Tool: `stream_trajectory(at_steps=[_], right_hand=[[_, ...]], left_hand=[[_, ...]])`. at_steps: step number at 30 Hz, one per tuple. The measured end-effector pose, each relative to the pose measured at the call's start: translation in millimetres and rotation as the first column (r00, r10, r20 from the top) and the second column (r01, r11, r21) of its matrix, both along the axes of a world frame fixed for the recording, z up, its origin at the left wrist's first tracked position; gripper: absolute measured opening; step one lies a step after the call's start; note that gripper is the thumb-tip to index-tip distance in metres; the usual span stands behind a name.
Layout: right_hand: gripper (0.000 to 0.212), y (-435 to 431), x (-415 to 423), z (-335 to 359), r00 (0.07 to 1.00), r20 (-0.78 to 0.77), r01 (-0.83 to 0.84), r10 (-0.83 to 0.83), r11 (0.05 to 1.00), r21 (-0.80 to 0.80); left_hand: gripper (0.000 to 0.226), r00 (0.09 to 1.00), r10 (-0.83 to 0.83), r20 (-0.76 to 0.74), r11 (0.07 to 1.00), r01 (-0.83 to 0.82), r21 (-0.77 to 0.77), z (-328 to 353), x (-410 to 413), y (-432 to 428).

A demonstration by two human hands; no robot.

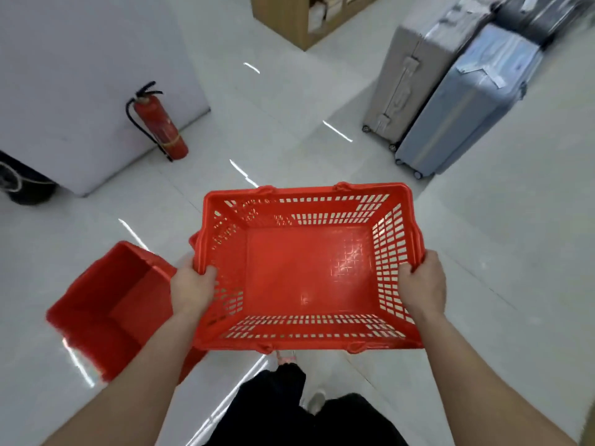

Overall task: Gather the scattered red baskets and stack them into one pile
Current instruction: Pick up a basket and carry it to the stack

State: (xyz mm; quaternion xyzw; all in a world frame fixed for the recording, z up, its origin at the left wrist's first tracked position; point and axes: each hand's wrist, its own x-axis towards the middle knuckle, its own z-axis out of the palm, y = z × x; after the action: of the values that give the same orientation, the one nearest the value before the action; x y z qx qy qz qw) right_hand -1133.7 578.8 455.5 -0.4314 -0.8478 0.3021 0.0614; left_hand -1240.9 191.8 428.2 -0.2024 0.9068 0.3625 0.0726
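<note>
Far left of the held basket (309,268), at the frame edge: a dark wheel-like shape (19,185) under a white block (80,75), too cut off to identify. Left of and beyond the basket: a red fire extinguisher (157,123) with black hose, upright on the white floor (515,236), touching or just beside that white block. Lower left of the basket, near its left wall: a second red basket (109,313) resting on the floor, open side up, blurred, partly hidden behind the left forearm. At the basket's left rim: left hand (193,288), closed on the held basket, fingers hooked over the edge to the inside. In the middle: the held basket itself, red plastic with slotted walls and solid bottom, empty, lifted above the floor, roughly level, opening facing up to the camera. Beneath its near edge: black trousers (322,413) and a light shoe (317,402). At the basket's right rim: right hand (425,284), closed on the same basket, fingers curled inside over the slotted wall. Beyond the basket, top centre: a brown cardboard box (289,20). Beyond and right of the basket: a beige suitcase (412,66) and a light blue suitcase (467,101), side by side and touching, on small wheels; darker luggage (541,14) behind them, blurred.
</note>
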Motion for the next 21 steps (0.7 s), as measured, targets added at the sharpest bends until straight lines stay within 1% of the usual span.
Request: stream_trajectory(at_steps=[3, 6, 9, 12, 15, 21], right_hand=[[0.024, -27.1, 26.4, 38.1, 0.998, -0.061, 0.024, -0.024, 1.0, -0.002], [0.021, -56.5, 50.3, 59.4, 0.997, -0.066, 0.034, -0.038, 0.998, -0.056], [0.022, -85.8, 72.8, 69.4, 0.995, -0.089, 0.032, -0.041, 0.995, -0.098], [0.025, -122.2, 96.9, 73.3, 0.992, -0.115, 0.038, -0.051, 0.993, -0.115], [0.027, -165.6, 119.2, 70.7, 0.992, -0.109, 0.04, -0.057, 0.988, -0.152], [0.034, -263.2, 127.7, 64.7, 0.997, -0.07, 0.018, -0.035, 0.972, -0.233]], left_hand=[[0.012, 0.996, -0.013, -0.086, 1.0, 0.015, 0.023, 43.9, 21.1, -26.3], [0.028, 0.99, -0.025, -0.139, 1.0, 0.025, 0.003, 71.0, 42.5, -56.2], [0.03, 0.981, -0.04, -0.19, 0.999, 0.036, -0.022, 89.2, 64.7, -89.0], [0.025, 0.978, -0.043, -0.205, 0.999, 0.04, -0.017, 106.6, 89.4, -129.2], [0.019, 0.977, -0.036, -0.212, 0.999, 0.033, -0.022, 122.9, 108.6, -172.6], [0.021, 0.982, 0.002, -0.189, 0.999, -0.011, -0.045, 129.6, 119.0, -269.7]])
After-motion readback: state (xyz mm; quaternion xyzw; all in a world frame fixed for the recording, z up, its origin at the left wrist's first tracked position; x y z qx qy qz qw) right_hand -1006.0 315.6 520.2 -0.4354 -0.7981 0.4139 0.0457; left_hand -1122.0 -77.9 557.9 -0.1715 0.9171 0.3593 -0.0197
